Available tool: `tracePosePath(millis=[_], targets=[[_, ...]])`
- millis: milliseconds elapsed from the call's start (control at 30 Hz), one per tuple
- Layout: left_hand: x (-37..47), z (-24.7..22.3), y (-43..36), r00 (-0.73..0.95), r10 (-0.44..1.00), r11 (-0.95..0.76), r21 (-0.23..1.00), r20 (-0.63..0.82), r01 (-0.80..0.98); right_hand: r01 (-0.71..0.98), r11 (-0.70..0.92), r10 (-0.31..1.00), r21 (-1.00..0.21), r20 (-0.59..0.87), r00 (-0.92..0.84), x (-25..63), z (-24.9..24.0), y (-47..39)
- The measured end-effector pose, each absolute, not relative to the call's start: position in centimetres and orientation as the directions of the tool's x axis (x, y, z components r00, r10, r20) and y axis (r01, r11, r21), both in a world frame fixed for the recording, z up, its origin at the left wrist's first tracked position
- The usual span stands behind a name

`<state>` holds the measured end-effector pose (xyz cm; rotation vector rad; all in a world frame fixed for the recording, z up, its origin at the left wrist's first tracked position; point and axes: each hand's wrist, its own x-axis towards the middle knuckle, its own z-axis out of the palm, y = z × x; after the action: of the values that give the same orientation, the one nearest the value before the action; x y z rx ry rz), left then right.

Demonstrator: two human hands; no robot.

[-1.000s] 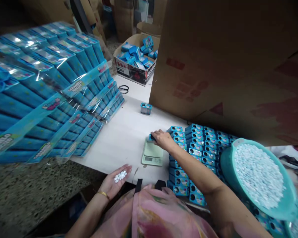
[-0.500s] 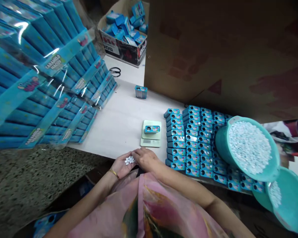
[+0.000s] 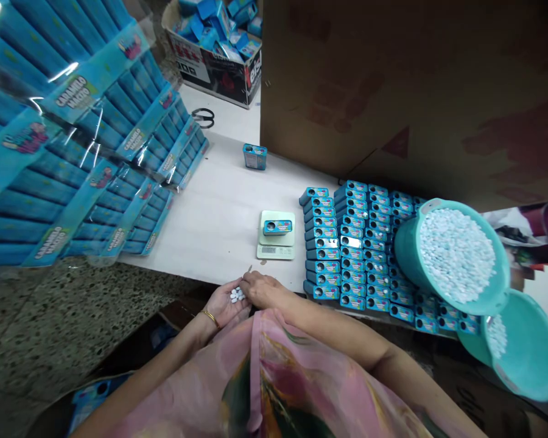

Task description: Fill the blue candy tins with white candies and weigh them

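Observation:
My left hand (image 3: 223, 306) is palm up and cupped around several small white candies (image 3: 236, 295), just in front of the table's near edge. Over that palm, my right hand (image 3: 263, 290) has its fingers curled down at the candies; its fingertips are partly hidden, so what they pinch cannot be made out. A pale green kitchen scale (image 3: 276, 252) lies beyond my hands, with a small blue candy box (image 3: 278, 229) on its plate. The box has a dark round hole in its top.
Rows of blue boxes (image 3: 320, 232) stand right of the scale. A turquoise bucket of white candies (image 3: 456, 255) and a second turquoise tub (image 3: 527, 347) are far right. Wrapped display packs (image 3: 82, 152) fill the left. Scissors (image 3: 204, 118), a single box (image 3: 254, 158) and a carton (image 3: 231, 85) lie farther back.
The view has shifted slightly, so the table things sit a little higher in the picture. Both hands stay together over the candies, with the right fingers still at the palm.

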<state>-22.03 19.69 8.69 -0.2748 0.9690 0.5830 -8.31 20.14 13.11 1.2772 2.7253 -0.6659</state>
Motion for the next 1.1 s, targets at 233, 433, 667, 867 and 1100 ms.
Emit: tracePosePath(millis=[233, 433, 667, 867, 1100], targets=[[-21.9, 8.5, 21.0, 0.422, 0.409, 0.766, 0.053, -0.810, -0.641, 0.779, 0.337, 0.925, -0.528, 0.029, -0.380, -3.5, 13.1, 22.5], [-21.3, 7.6, 25.7, 0.335, 0.530, 0.657, 0.128, -0.779, -0.743, 0.750, -0.107, 0.989, -0.653, -0.150, 0.010, 2.0, 8.6, 28.3], [-18.8, 6.6, 30.3, 0.303, 0.607, 0.585, 0.155, -0.734, -0.796, 0.798, 0.348, 0.923, -0.491, 0.029, -0.384, -0.8, 12.5, 29.6], [-17.3, 7.0, 31.6, 0.391, 0.656, 0.607, 0.144, -0.645, -0.782, 0.693, 0.712, 0.698, -0.115, 0.008, -0.716, -4.6, 17.4, 29.0], [-17.1, 6.8, 32.1, 0.427, 0.667, 0.624, 0.145, -0.610, -0.768, 0.755, 0.652, 0.757, -0.075, 0.009, -0.653, -4.1, 17.2, 28.7]])
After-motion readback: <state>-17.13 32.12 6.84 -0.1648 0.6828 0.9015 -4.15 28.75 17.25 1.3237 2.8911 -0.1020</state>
